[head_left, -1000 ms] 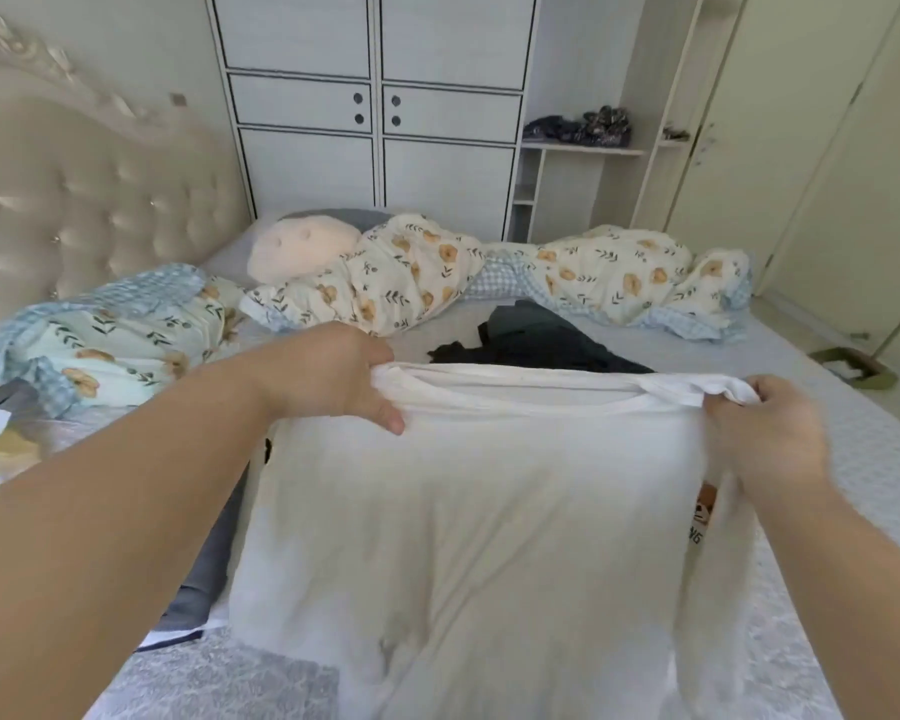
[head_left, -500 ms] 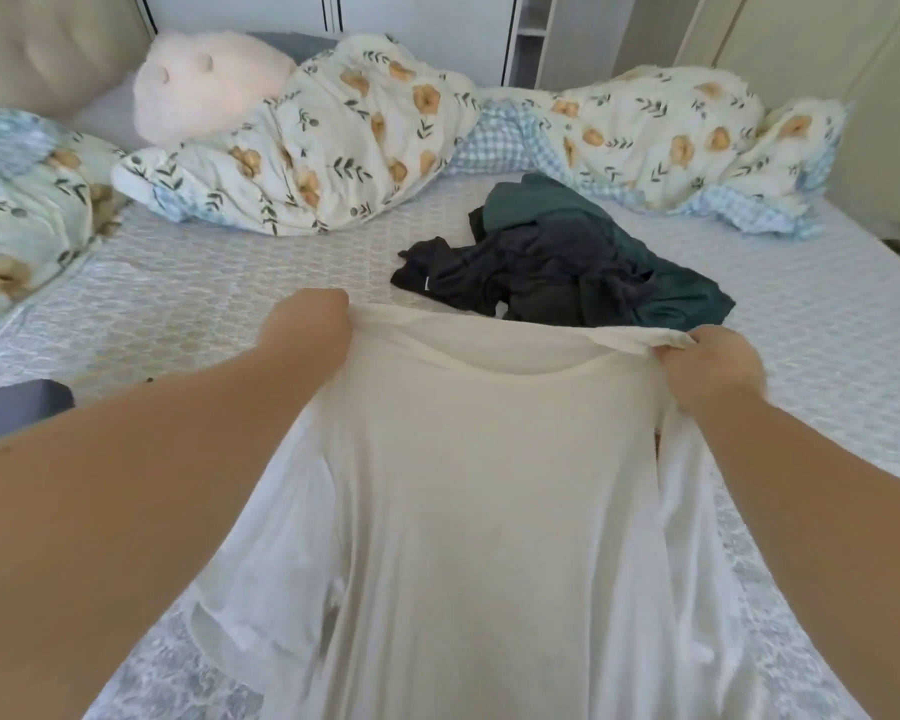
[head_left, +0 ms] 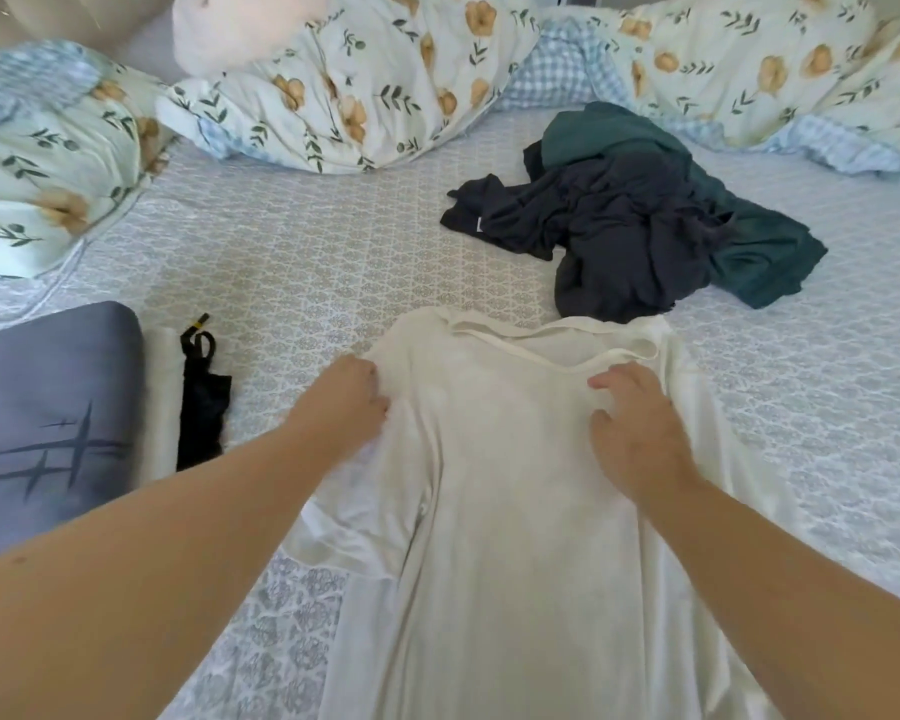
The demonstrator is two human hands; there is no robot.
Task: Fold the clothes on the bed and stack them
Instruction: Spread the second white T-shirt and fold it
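Bright, even daylight; soft shadows, wide-angle edge distortion, slight blur.

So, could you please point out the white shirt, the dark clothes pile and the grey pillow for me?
white shirt (head_left: 494, 485): head view, middle of the chest panel.
dark clothes pile (head_left: 624, 226): head view, navy garment at the pile's centre.
grey pillow (head_left: 48, 397): head view, bare top face.

White T-shirt (head_left: 515, 511); dark navy garment (head_left: 609, 236) on a teal one (head_left: 765, 257); floral duvet (head_left: 365, 90); pale blue patterned bed sheet (head_left: 333, 252); grey-blue pillow (head_left: 48, 407).
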